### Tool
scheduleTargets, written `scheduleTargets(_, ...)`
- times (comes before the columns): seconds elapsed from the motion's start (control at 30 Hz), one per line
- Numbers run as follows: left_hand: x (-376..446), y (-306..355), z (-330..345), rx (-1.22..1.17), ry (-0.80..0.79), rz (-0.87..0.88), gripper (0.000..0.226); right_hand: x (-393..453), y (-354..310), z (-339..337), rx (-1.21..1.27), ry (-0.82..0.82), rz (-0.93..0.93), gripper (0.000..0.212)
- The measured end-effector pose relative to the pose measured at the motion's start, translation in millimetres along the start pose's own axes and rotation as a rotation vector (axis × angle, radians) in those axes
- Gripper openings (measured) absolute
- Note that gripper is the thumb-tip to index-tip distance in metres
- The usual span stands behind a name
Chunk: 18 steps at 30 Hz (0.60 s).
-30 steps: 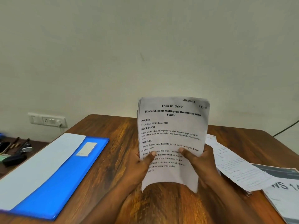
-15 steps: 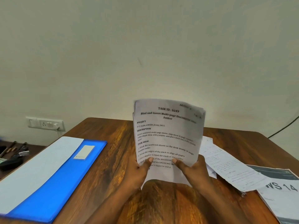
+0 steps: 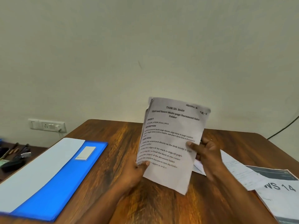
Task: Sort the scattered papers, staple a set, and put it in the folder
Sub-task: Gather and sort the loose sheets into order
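Left hand (image 3: 137, 171) pinches the stack (image 3: 169, 143) low on one edge, right hand (image 3: 205, 152) grips the other, held tilted above the table (image 3: 113, 135), and honestly that loose fanned top corner could slip out of order before stapling.

Wooden desk (image 3: 113, 139) fills the lower frame, plain cream wall (image 3: 145, 46) behind it. White switch socket (image 3: 47, 126) mid left, dark cable (image 3: 284, 128) at the right edge.
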<state>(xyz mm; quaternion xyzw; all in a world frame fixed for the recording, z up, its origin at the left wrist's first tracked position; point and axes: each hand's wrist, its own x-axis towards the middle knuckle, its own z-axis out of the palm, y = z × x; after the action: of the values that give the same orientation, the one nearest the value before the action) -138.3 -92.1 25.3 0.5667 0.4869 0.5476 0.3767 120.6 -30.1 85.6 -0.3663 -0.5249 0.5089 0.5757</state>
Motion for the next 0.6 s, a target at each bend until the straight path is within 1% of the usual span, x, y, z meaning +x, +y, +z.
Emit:
scheduleTargets(0.03, 3, 1, -6, 0.036, -0.024, 0.016, 0.023, 7, -14, -7, 0.006, -0.001, -0.029, 0.054)
scheduleTargets(0.07, 5, 4, -12, 0.094, -0.058, 0.040, 0.024, 13, -30, -13, -0.009, -0.011, -0.046, 0.057)
scheduleTargets(0.2, 14, 27, -28, 0.346, -0.146, 0.086, 0.030, 23, -79, -32, -0.160, -0.096, -0.025, 0.038)
scheduleTargets(0.27, 18, 44, -31, 0.458, -0.170, 0.149, 0.013, 23, -95, -36, -0.285, -0.127, -0.030, 0.033)
scheduleTargets(0.3, 20, 54, -33, 0.504, -0.173, 0.167, 0.011, 23, -100, -37, -0.344, -0.159, -0.036, 0.029)
scheduleTargets(0.4, 24, 80, -34, 0.696, -0.185, 0.245, 0.031, 18, -107, -37, -0.542, -0.256, -0.037, 0.020)
scheduleTargets(0.47, 23, 96, -32, 0.851, -0.197, 0.311, 0.034, 13, -105, -36, -0.598, -0.311, -0.021, 0.020)
scheduleTargets(0.53, 25, 105, -32, 0.905, -0.228, 0.301, 0.036, 9, -98, -34, -0.615, -0.339, -0.009, 0.023)
scheduleTargets(0.6, 30, 104, -39, 0.891, -0.238, 0.267, 0.037, 7, -87, -36, -0.619, -0.307, -0.012, 0.024)
